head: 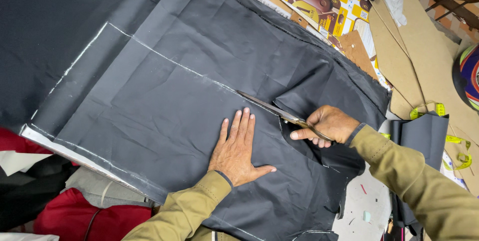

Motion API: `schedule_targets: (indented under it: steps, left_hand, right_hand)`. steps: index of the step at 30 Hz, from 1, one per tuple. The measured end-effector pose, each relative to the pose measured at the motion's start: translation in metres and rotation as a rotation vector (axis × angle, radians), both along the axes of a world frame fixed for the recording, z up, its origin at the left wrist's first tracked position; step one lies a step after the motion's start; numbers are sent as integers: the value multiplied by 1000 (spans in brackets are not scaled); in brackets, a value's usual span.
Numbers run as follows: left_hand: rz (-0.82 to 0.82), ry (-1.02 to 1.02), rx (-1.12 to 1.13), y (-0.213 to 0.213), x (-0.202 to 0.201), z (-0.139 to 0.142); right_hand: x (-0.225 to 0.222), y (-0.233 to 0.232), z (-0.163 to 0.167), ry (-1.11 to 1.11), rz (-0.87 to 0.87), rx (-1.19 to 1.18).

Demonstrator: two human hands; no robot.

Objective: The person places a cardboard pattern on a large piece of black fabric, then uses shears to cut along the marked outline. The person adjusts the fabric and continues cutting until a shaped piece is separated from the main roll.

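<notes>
With the left hand [235, 151] pressed flat on the dark fabric [169, 101] spread across the tabletop, the right hand [327, 125] grips scissors [267, 106] on the chalk line [169, 60]; any bunching could pull the cut astray.

Olive-khaki long sleeves, stitched cuffs, bare hands [238, 146]

A single head-worn camera looks steeply down from above the person's chest, close over the desk [369, 206]. It faces forward across the dark cloth [164, 86], both forearms entering from the bottom edge of view.
</notes>
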State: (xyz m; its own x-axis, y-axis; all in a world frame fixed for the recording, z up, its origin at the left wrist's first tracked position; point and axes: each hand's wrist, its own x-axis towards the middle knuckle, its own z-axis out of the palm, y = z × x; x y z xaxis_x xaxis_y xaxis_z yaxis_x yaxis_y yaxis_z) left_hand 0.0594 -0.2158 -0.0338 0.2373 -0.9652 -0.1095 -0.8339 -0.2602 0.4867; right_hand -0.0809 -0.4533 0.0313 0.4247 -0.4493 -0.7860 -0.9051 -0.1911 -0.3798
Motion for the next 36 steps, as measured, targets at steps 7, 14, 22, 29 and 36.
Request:
schedule_targets:
  steps: [7,14,22,29,36]
  left_hand:
    - [1,-15,-23,5,6,-2]
    - [4,-27,-59,7,9,-3]
    - [8,-18,-74,15,16,-2]
    - [0,1,-72,17,21,-2]
    - [-16,6,-56,19,29,-2]
  right_hand:
    - [13,9,3,6,9,10]
    - [34,11,-13,-79,45,31]
    - [49,13,-18,-66,73,15]
    - [53,14,-17,-63,31,62]
    - [76,23,-15,-56,84,33]
